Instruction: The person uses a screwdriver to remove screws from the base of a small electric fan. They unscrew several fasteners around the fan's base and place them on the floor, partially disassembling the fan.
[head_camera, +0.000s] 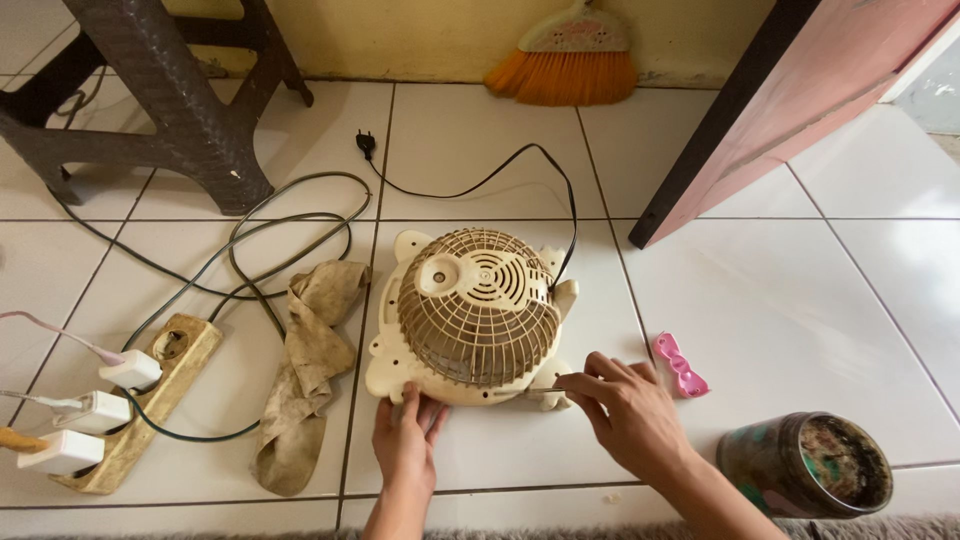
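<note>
From the head camera we look straight down at a white tiled floor (800, 300). At the centre lies a cream plastic fan housing (470, 315) with a domed grille, face up, its black cord (520, 170) looping away to an unplugged plug near the wall.

Our left hand (407, 445) rests flat against the near edge of the housing, fingers spread and open, pressing on the rim rather than gripping it. Our right hand (630, 410) is closed around a thin tool (525, 392), seemingly a screwdriver; its tip meets the housing's lower right corner, but the handle is hidden inside the fist, so we cannot tell its kind for certain.

To the left lie a dirty crumpled rag (305, 375) and a yellowed power strip (150, 400) holding white chargers, partly cut off by the picture's edge. A small pink plastic piece (680, 365) sits just right of the right hand. A round tin (805, 465) with murky contents stands at lower right, cut off below. A dark plastic stool (160, 100), an orange broom (565, 60) and a reddish door (790, 100) are each only partly in view along the top.
</note>
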